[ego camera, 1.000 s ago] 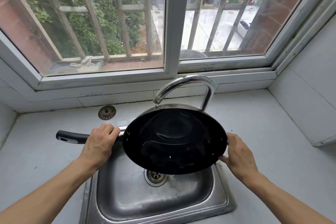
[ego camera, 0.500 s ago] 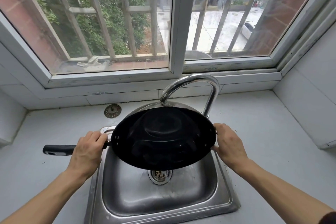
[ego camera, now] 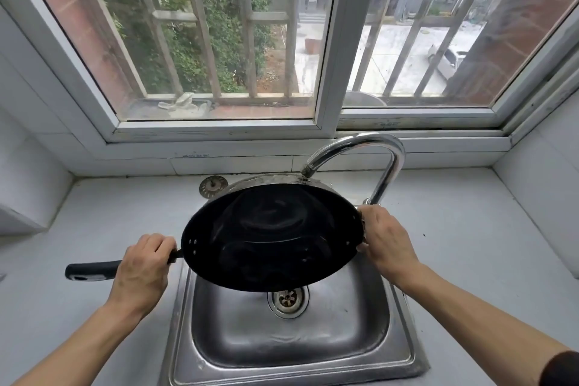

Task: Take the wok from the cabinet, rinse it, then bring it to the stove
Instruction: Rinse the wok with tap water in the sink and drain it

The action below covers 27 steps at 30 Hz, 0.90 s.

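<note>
wok: black wok (ego camera: 272, 235) sitting dead centre of the frame, being held up in the air over the sink and tipped so the inside is facing the camera

wok look: the inside is looking dark and glossy, with pale swirly reflections curving round the bowl. The far rim is showing a band of bare, worn-looking silver metal. A few small rivet dots are showing near the left edge and a couple near the right edge

wok handle: long black handle (ego camera: 91, 270) sticking out to the left, its tail end poking past the fist toward the left of the frame

left hand: left hand (ego camera: 142, 273) is wrapping tight round the handle right where it meets the pan, fingers curled fully closed on it

right hand: right hand (ego camera: 385, 244) is gripping the wok's right edge, thumb side toward the camera. Can't tell if there's a small side handle under the fingers

sink: steel sink (ego camera: 398, 351) filling the lower middle, with the drain (ego camera: 287, 299) peeking out just below the wok's lower rim

tap: chrome gooseneck tap (ego camera: 372, 144) arching above the wok, its spout coming down just at the far rim. Can't tell whether water is running

worktop: pale grey worktop (ego camera: 470, 229) spreading out both sides, with a loose sink strainer (ego camera: 213, 185) lying just beyond the wok's upper left

window: barred window (ego camera: 332, 41) taking up the whole top half
</note>
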Available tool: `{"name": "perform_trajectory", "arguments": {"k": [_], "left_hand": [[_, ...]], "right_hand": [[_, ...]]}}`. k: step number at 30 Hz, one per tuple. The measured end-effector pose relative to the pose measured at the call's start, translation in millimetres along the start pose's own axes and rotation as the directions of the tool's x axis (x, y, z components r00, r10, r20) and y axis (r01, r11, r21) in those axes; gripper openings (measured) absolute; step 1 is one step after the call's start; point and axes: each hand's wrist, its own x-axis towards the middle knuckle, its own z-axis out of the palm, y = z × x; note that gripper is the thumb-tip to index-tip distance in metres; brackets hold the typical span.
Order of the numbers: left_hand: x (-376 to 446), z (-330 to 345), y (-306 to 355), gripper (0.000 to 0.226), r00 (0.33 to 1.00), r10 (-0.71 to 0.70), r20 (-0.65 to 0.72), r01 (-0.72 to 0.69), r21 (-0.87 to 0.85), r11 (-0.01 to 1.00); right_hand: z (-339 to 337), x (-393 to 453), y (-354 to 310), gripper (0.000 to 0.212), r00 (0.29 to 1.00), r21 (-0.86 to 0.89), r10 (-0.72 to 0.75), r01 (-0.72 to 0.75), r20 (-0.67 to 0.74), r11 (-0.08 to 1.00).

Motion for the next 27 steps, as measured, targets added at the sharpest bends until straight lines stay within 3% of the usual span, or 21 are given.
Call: {"name": "perform_trajectory", "arguments": {"k": [12,27], "left_hand": [[-22,-5,-17,0.036,0.995,-0.096,-0.009,0.095,-0.039,0.995],[-26,-1,-16,0.035,0.995,-0.1,0.004,0.1,-0.058,0.993]], "right_hand": [[5,27,-22,0.065,0.997,-0.008,-0.063,0.063,0.041,0.998],[1,31,-19,0.064,0.996,-0.034,-0.076,0.077,0.042,0.996]]}}
